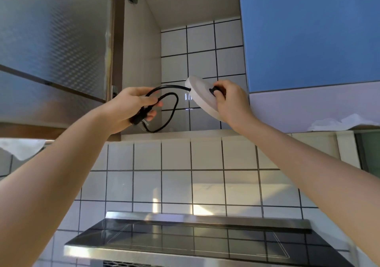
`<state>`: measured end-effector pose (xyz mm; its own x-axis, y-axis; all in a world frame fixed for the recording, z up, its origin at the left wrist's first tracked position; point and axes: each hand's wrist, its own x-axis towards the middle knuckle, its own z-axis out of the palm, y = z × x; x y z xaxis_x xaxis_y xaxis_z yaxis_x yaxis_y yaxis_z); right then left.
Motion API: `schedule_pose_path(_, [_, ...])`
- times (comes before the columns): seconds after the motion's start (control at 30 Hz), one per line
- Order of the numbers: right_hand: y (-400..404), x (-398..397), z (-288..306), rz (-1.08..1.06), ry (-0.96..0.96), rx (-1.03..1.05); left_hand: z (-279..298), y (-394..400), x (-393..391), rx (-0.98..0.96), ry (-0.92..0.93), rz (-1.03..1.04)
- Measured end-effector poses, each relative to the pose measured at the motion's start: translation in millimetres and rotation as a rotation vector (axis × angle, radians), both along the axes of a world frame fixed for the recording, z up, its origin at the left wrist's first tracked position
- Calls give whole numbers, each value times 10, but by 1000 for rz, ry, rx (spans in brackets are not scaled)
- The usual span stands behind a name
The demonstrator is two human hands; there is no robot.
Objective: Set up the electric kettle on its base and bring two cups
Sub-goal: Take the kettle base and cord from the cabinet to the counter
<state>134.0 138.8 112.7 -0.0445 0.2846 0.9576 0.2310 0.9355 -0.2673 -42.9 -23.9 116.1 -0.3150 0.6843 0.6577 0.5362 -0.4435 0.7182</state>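
Both arms are raised up in front of an open wall cabinet (141, 61). The right hand (228, 102) holds the white round base (200, 96) of the kettle, in the air, just before the cabinet opening. The base is tilted, with one flat face turned toward the person. The fingers of this hand are curled around the edge of the base, and the thumb presses at the dark connector (212, 91) in the middle of this face.

A black cord (166, 110) comes out from the side of the base and goes to the left hand (133, 106). This hand grips the cord, gathered in loops, with the fingers closed around it; the dark plug end sits inside the fist. One loop hangs down under the hand.

The cabinet door (53, 40), with frosted glass, stands open at the left. A blue cabinet (308, 32) is at the right, closed. Behind is a wall of white tiles (176, 155). Below, a range hood (185, 238) with a dark glass top and a steel edge is seen.
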Motion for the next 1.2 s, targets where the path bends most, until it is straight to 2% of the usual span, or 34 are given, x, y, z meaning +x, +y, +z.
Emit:
schedule_pose_path(0.17, [-300,164,-176,35,-46,116,-136,-252,190,-66,36,1])
schedule_pose_path(0.37, [-695,335,-407,107,-65,174,-387,-651,351,-169,-25,-159])
schedule_pose_path(0.57, [-1107,344,-805,248,-166,159,-834,-1022,621,-97,-159,-75])
schedule_pose_path(0.73, [-1445,294,-1268,342,-270,152,-1202,-1386,841,57,-272,66])
schedule_pose_path(0.9, [-1779,90,-1631,472,-342,77,-1496,-1773,916,111,-438,197])
schedule_pose_path(1.2, [-2346,-283,-1624,717,-586,-129,-1875,-2549,677,135,-662,325])
